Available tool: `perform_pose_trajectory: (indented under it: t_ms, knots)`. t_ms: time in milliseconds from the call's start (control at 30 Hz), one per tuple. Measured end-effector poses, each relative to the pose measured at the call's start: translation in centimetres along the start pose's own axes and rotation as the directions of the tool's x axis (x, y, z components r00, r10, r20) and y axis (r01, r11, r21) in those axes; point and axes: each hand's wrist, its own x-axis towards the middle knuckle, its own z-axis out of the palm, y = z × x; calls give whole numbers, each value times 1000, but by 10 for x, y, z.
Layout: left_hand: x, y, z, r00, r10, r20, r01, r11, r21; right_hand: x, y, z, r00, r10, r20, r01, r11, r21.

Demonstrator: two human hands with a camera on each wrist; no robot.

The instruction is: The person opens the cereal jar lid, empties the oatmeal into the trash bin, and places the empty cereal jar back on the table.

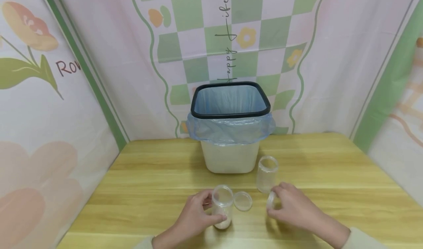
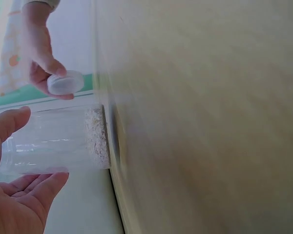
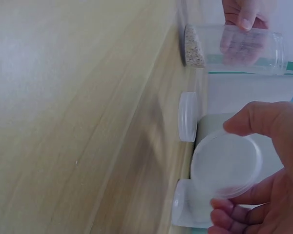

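My left hand (image 1: 193, 214) holds a clear, lidless plastic jar (image 1: 222, 206) upright on the table, thumb on one side and fingers on the other. A shallow layer of pale, coarse grains (image 2: 96, 139) covers the jar's bottom. Between thumb and fingers, my right hand (image 1: 295, 206) pinches a round clear lid (image 3: 226, 165), tilted on edge above the table. A second lid (image 1: 242, 201) lies flat just right of the held jar. Beyond the right hand stands another clear jar (image 1: 267, 174), open at the top, with no contents showing.
A white bin (image 1: 230, 159) with a black rim and a blue liner bag (image 1: 231, 129) stands at the table's back middle. The wood-grain table (image 1: 148, 183) meets printed cloth curtains (image 1: 99, 105) at the back and both sides.
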Motion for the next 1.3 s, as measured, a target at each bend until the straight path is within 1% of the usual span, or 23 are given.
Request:
perform_pose_trajectory:
  t_ms: [133, 267, 400, 700, 800, 1067, 1300]
  knots:
    - [-1, 0, -1, 1000, -1, 2, 1, 1000, -5, 2, 3, 5, 999, 20, 46, -19, 1000, -24]
    - [-1, 0, -1, 1000, 0, 9, 0, 1000, -18, 3, 5, 10, 997, 30, 69, -25, 998, -64]
    - [-2, -1, 0, 1000, 7, 14, -6, 1000, -30, 5, 6, 13, 996, 35, 84, -28, 996, -81]
    - [-3, -3, 0, 1000, 2, 15, -2, 1000, -27, 8, 1, 14, 996, 24, 88, -15, 995, -98]
    - [-3, -3, 0, 1000, -1, 15, 2, 1000, -23, 9, 0, 15, 995, 29, 92, -21, 996, -91]
    - [-3, -3, 0, 1000, -4, 17, 4, 1000, -7, 11, 0, 21, 996, -5, 85, 11, 997, -70]
    - [-4, -3, -1, 999, -11, 31, 11, 1000, -17, 13, -1, 24, 996, -6, 89, 13, 997, -80]
